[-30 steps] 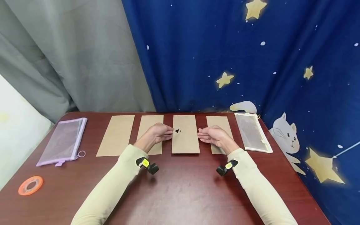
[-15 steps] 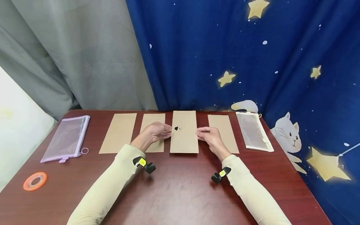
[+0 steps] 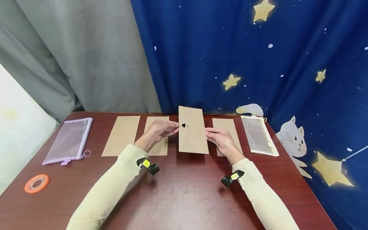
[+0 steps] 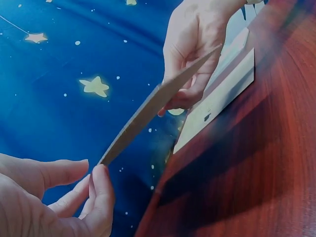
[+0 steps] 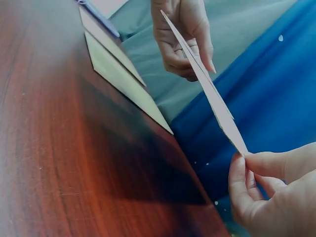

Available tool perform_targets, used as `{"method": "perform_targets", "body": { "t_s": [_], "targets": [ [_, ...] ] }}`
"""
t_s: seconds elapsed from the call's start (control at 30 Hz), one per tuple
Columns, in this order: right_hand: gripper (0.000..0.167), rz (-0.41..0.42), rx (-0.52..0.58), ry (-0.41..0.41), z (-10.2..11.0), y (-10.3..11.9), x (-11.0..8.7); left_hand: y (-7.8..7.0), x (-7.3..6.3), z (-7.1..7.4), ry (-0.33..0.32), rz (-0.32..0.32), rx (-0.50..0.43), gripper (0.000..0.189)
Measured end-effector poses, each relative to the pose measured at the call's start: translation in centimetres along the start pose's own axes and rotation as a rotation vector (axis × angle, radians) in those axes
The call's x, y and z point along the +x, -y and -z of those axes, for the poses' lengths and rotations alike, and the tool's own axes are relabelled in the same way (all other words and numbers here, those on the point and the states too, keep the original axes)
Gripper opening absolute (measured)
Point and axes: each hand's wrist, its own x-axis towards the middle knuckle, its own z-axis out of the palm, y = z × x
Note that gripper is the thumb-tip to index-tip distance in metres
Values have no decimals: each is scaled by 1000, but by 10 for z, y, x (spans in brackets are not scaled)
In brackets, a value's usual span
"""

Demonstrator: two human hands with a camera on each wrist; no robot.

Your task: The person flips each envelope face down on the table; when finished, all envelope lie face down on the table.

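Left hand (image 3: pixel 161 130) and right hand (image 3: pixel 222 139) pinch one lifted card (image 3: pixel 193 135) — three flat cards (image 3: pixel 122 135) wait by the desk's far edge (image 3: pixel 99 114).

Brown paper rectangle (image 3: pixel 193 135), black-marked, aloft, tilted

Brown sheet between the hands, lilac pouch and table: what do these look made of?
Brown sheet: probably matte kraft paper or thin card; tan face without shine, thin edge. Lilac pouch: perhaps soft plastic or nylon mesh, dull finish; its panel is see-through. Table: glossy wood or wood-look laminate; reddish-brown grain, bright reflection.
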Motion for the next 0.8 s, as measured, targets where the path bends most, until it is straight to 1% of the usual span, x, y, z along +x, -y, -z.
{"method": "perform_targets", "body": {
  "t_s": [0.13, 0.27, 0.37, 0.47, 0.53, 0.6, 0.7, 0.77, 0.8],
  "targets": [
    [46, -17, 22, 27, 3, 3, 0, -5, 0, -2, 2, 7, 6, 25],
    [47, -34, 27, 42, 5, 1, 3, -6, 1, -4, 9, 13, -10, 20],
    [47, -27, 8, 55, 7, -2, 5, -5, 4, -6, 15, 7, -15, 22],
    [43, 12, -62, 48, 7, -5, 7, -5, 4, -8, 8, -4, 0, 23],
    [39, 66, -153, 19, 3, -4, 6, -6, 2, -9, -4, -22, 18, 23],
    [32, 148, -301, -51, -5, -2, 3, -8, -1, -10, -19, -46, 24, 24],
    [25, 307, -559, -149, -24, 6, -7, -10, -4, -12, -39, -83, 30, 27],
    [22, 423, -714, -177, -39, 12, -15, -10, -5, -15, -44, -105, 33, 27],
    [21, 481, -777, -167, -46, 16, -20, -11, -5, -16, -43, -115, 38, 27]
  ]
}}
